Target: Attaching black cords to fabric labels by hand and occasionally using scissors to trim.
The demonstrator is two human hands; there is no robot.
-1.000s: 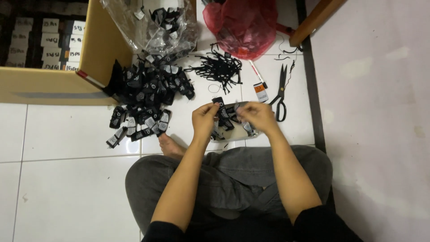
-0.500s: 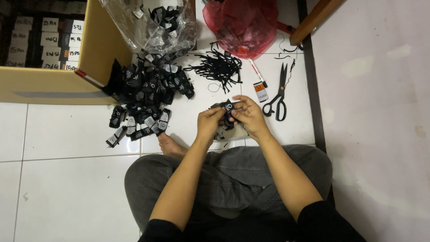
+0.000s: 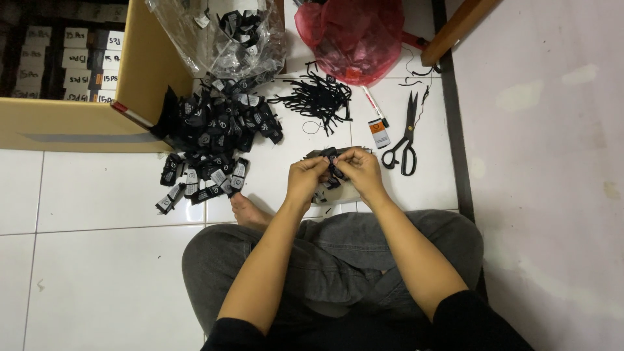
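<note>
Left hand (image 3: 305, 177): fingertips pinched on the small black tag (image 3: 333, 170), from its left side.
Right hand (image 3: 359, 170): fingers curled tight on the same tag, so it sits between both hands above the floor tiles (image 3: 97, 279).
Further out: pile of black tags (image 3: 214, 140), scissors (image 3: 406, 136), red bag (image 3: 351, 36).

We hold a small black tag (image 3: 333, 170) pinched between the fingertips of our left hand (image 3: 304, 177) and right hand (image 3: 361, 170), lifted just above the white tile floor in front of our crossed legs. The tag is dark, with a pale printed patch, and mostly hidden by our fingers. A thin black string hangs from it.
</note>
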